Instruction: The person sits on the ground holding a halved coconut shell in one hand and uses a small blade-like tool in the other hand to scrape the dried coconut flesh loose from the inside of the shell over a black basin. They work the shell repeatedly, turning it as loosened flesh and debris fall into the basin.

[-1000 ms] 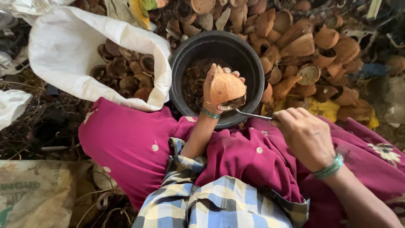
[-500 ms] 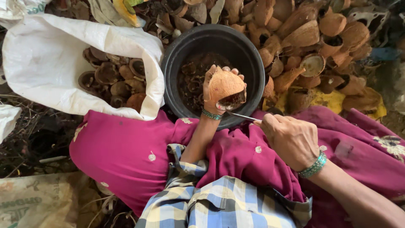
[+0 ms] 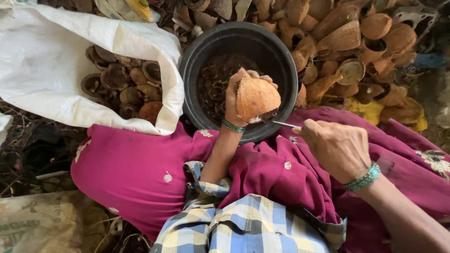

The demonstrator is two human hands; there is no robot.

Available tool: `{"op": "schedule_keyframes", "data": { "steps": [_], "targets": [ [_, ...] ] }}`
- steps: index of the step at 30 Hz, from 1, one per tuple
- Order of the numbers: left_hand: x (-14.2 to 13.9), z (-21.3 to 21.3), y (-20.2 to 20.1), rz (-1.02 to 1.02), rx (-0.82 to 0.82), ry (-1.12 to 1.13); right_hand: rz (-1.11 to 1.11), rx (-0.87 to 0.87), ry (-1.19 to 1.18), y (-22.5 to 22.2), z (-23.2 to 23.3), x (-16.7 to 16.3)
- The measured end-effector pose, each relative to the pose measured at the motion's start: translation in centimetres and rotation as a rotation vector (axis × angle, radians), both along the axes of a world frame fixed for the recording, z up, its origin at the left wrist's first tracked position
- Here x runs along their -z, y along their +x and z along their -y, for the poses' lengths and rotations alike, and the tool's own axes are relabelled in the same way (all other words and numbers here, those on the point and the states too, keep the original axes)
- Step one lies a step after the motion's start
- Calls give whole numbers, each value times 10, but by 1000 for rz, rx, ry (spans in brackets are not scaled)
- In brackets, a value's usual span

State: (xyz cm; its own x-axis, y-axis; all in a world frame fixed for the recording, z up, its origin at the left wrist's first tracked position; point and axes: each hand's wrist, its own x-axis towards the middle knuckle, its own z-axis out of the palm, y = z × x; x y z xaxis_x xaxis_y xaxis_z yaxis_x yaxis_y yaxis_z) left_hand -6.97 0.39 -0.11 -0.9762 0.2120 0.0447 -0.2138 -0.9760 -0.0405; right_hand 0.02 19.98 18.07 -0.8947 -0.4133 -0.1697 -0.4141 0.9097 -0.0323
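Left hand (image 3: 233, 100) round coconut shell (image 3: 257, 97) (apex up-left)

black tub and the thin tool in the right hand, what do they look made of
Black tub: probably moulded plastic, going by its smooth, dull, even wall and rolled rim. Thin tool: looks like bare metal, a slim grey blade with a pale glint; its handle is hidden in the right hand.
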Motion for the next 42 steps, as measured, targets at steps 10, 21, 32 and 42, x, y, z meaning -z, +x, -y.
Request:
{"op": "schedule_keyframes", "data": {
  "steps": [10, 21, 32, 42],
  "targets": [
    [0, 2, -3, 133, 288, -27, 18, -21, -68, 2, 12, 1],
    [33, -9, -11, 273, 520, 88, -87, -90, -193, -1, 13, 2],
    [34, -13, -10, 270, 433, 26, -79, -52, -155, -3, 17, 3],
    [32, -8, -12, 284, 398, -43, 76, -90, -66, -6, 7, 5]
  ]
}}
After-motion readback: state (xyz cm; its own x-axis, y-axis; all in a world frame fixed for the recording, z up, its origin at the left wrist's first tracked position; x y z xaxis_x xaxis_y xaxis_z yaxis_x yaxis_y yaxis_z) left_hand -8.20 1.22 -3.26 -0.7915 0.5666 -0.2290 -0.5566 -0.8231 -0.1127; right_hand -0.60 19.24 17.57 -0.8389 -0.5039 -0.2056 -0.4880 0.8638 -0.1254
